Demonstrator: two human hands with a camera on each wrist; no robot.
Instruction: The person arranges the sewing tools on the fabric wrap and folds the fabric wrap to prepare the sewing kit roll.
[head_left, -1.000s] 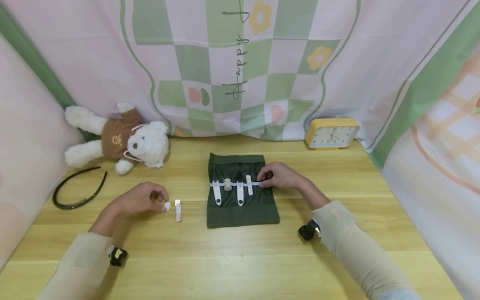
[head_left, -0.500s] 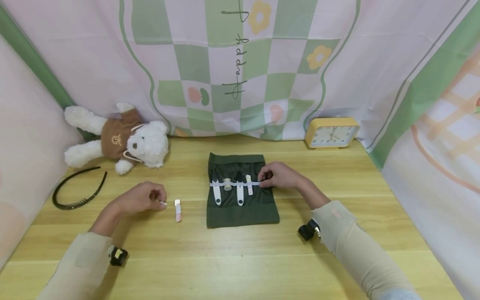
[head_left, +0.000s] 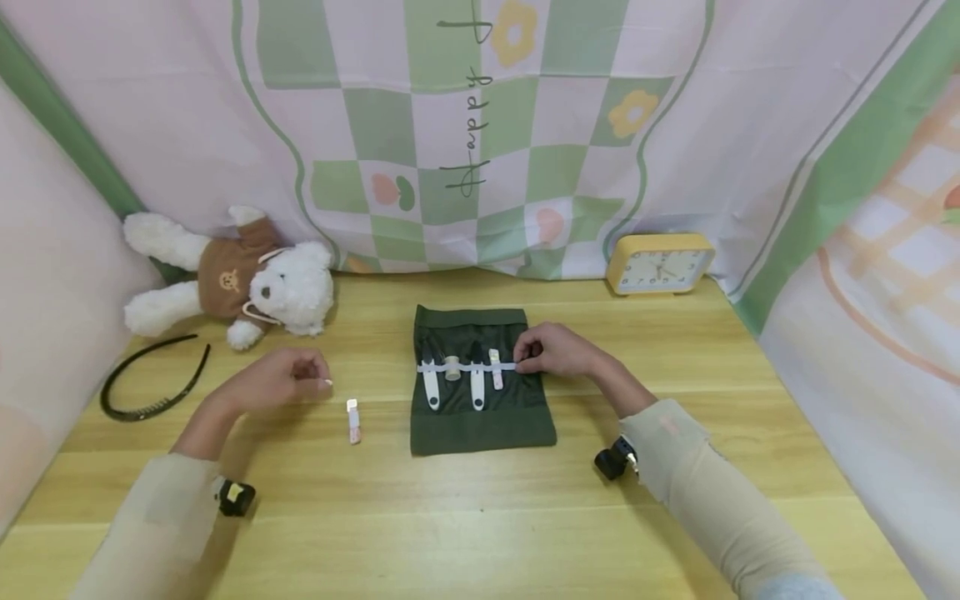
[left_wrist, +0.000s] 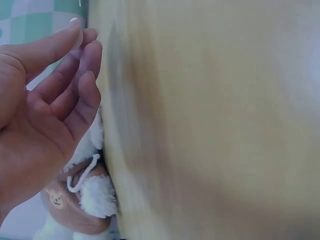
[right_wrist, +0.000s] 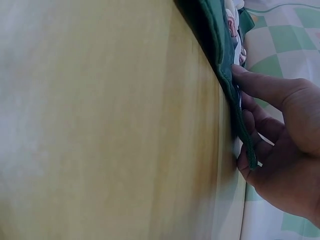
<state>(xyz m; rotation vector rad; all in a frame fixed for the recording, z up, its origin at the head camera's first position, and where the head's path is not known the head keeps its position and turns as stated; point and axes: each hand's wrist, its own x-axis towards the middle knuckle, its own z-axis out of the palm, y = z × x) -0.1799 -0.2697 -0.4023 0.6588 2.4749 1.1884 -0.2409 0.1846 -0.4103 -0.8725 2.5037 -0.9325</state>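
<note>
In the head view my left hand (head_left: 279, 379) is raised over the table at left, pinching a small white piece (head_left: 328, 382) between thumb and fingertips. The left wrist view shows only a whitish sliver of it, so its kind is unclear. Below and to the right lies a narrow white and pink clipper-like item (head_left: 354, 422). My right hand (head_left: 558, 350) pinches the right edge of a dark green cloth pouch (head_left: 480, 429), beside its white elastic band (head_left: 507, 367). Under the band sit two white-handled tools (head_left: 477, 390) with dark tips, a small spool (head_left: 452, 368) and another narrow pale item (head_left: 496, 369).
A white plush toy (head_left: 300, 287) in a brown top lies at the back left, with a black headband (head_left: 112, 396) in front of it. A yellow clock (head_left: 660, 265) stands at the back right. Patterned curtains (head_left: 450, 125) border the wooden table (head_left: 420, 525).
My left hand has lifted and shifted slightly away from the table's front, carrying the small white piece up from beside the clipper-like item. The right hand stays at the pouch's edge.
</note>
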